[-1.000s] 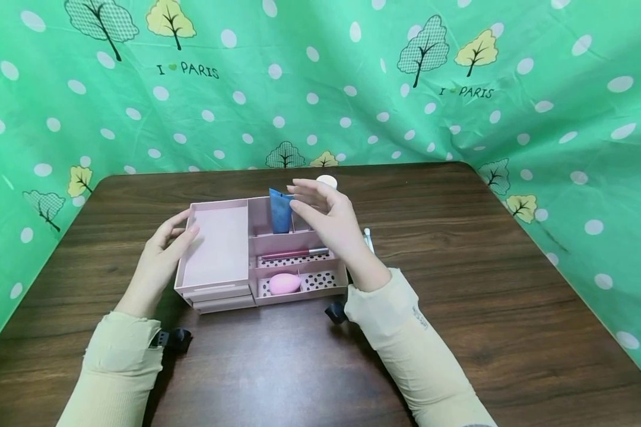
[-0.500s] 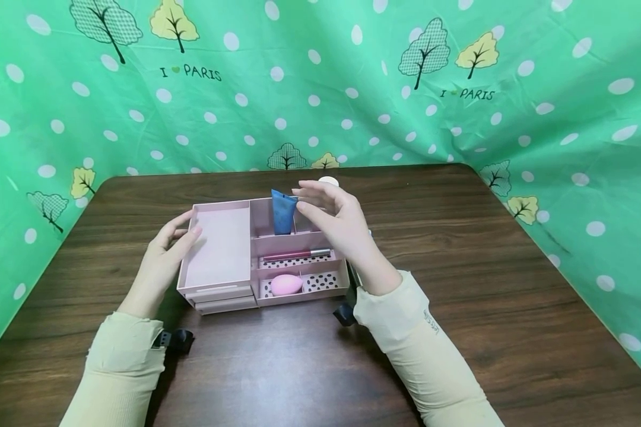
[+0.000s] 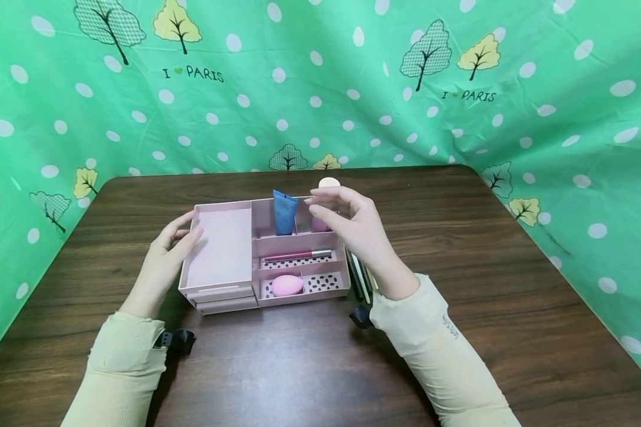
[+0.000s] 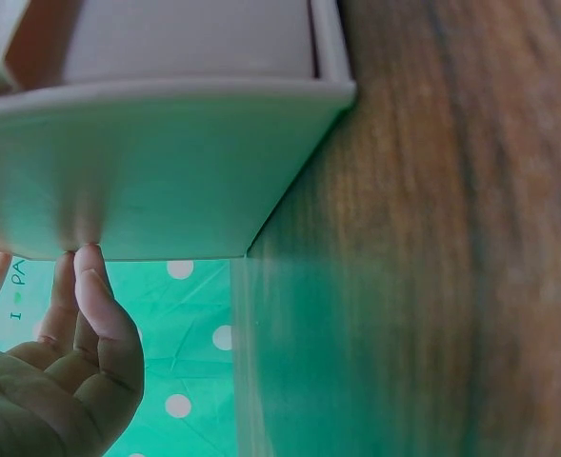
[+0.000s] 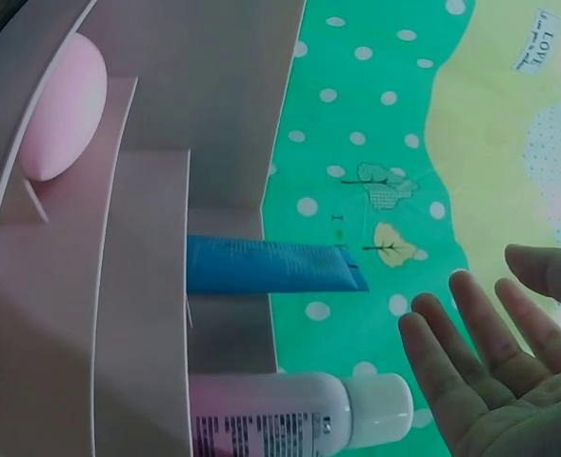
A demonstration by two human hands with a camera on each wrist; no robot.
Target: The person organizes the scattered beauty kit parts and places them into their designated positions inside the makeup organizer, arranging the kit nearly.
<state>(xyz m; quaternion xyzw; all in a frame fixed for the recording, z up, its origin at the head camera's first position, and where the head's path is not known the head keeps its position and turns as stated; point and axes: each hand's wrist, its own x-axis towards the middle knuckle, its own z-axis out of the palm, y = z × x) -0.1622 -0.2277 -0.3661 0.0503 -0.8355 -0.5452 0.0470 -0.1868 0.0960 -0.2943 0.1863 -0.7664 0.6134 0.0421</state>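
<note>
A pink desktop organizer (image 3: pixel 219 246) rests on the table. My left hand (image 3: pixel 162 255) holds its left side near the back corner, thumb at the top rim and fingers against the outer wall (image 4: pixel 166 176). A blue squeeze tube (image 3: pixel 285 213) stands upright in a back compartment. Right of the tube, my right hand (image 3: pixel 360 228) hovers with relaxed fingers, touching nothing. Behind that hand, a white-capped pink bottle (image 5: pixel 270 414) stands in the neighbouring compartment, partly hidden in the head view. A slim red tube with a silver end (image 3: pixel 298 255) lies in the middle row. A pink makeup sponge (image 3: pixel 287 286) sits in front.
Several slim dark and light items (image 3: pixel 359 279) lie right of the organizer, partly under my right wrist. The dark wooden table (image 3: pixel 486 267) extends to both sides. A green dotted curtain (image 3: pixel 320 89) hangs behind it.
My right hand has moved right, away from the blue tube, uncovering part of the bottle and the slim items beside the organizer. The left hand stays on the organizer.
</note>
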